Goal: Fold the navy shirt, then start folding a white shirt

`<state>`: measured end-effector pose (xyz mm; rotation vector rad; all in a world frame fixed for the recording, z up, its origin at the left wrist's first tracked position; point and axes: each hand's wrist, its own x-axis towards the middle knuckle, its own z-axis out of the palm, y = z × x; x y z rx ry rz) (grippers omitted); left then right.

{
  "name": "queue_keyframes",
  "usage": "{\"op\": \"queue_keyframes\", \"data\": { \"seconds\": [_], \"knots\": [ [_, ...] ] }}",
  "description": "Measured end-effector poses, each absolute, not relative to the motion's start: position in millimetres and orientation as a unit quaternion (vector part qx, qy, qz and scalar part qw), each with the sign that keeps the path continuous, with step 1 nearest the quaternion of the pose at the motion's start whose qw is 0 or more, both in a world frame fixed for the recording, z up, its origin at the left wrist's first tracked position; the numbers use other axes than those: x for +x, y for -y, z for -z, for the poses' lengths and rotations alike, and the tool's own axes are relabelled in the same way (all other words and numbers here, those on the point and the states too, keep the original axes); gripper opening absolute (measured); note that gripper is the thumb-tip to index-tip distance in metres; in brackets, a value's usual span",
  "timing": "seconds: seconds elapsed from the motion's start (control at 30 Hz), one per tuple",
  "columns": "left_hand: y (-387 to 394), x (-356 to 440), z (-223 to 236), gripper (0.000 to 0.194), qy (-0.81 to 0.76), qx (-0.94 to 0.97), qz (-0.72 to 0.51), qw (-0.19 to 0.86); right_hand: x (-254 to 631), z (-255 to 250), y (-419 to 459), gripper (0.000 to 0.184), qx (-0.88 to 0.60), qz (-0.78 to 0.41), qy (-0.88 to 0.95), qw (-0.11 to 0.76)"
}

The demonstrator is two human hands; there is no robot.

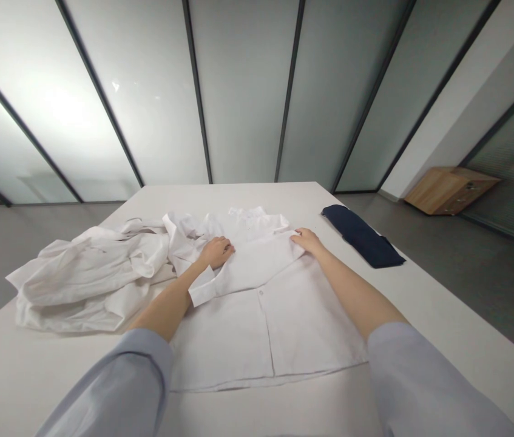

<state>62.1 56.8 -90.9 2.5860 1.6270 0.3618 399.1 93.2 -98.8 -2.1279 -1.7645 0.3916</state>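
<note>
A white button shirt [257, 315] lies spread face up on the white table [443, 328], its collar at the far end. One sleeve is folded across the chest. My left hand [216, 251] rests on that folded sleeve near the left shoulder, fingers curled and pressed onto the cloth. My right hand [307, 240] lies at the right shoulder, fingers closed on the edge of the folded sleeve.
A heap of crumpled white garments [88, 276] lies left of the shirt. A folded dark navy cloth [363, 235] sits at the right far side of the table. Frosted glass panels stand behind, and a wooden cabinet [450, 189] sits on the floor at right.
</note>
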Motion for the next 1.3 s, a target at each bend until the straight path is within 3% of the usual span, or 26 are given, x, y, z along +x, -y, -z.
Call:
{"op": "queue_keyframes", "data": {
  "seconds": [0.13, 0.27, 0.4, 0.5, 0.6, 0.7, 0.83, 0.97, 1.07, 1.3],
  "knots": [
    [-53.3, 62.1, 80.1, 0.041, -0.577, 0.812, -0.086, 0.007, 399.9, 101.1, -97.3, 0.030, -0.731, -0.171, 0.620, 0.228],
    [-57.0, 68.1, 71.9, 0.040, -0.599, 0.800, -0.036, -0.023, 406.4, 102.0, -96.9, 0.035, -0.726, -0.170, 0.575, 0.338],
    [-59.7, 77.5, 70.8, 0.043, -0.548, 0.835, -0.056, 0.012, 406.1, 96.3, -94.2, 0.041, -0.726, -0.112, 0.575, 0.360],
    [-57.0, 88.6, 74.8, 0.045, -0.478, 0.870, -0.096, 0.074, 394.8, 92.5, -88.0, 0.038, -0.682, -0.068, 0.654, 0.320],
    [-52.9, 101.8, 78.9, 0.034, -0.445, 0.874, -0.113, 0.157, 377.4, 92.7, -76.7, 0.038, -0.641, -0.037, 0.737, 0.213],
    [-50.4, 110.8, 78.3, 0.027, -0.434, 0.835, -0.197, 0.276, 364.6, 96.0, -66.5, 0.048, -0.623, -0.017, 0.774, 0.112],
    [-45.9, 107.8, 68.4, 0.035, -0.463, 0.722, -0.281, 0.431, 368.5, 100.0, -69.3, 0.057, -0.640, -0.028, 0.766, 0.059],
    [-37.3, 92.5, 53.9, 0.049, -0.483, 0.694, -0.152, 0.512, 384.9, 100.6, -85.0, 0.057, -0.693, -0.038, 0.716, 0.069],
    [-32.3, 83.2, 45.8, 0.041, -0.444, 0.712, -0.064, 0.541, 390.7, 101.1, -91.2, 0.055, -0.724, -0.018, 0.681, 0.105],
    [-32.2, 73.8, 47.2, 0.023, -0.390, 0.568, -0.241, 0.683, 387.9, 98.8, -82.1, 0.045, -0.682, 0.025, 0.704, 0.196]
  ]
}}
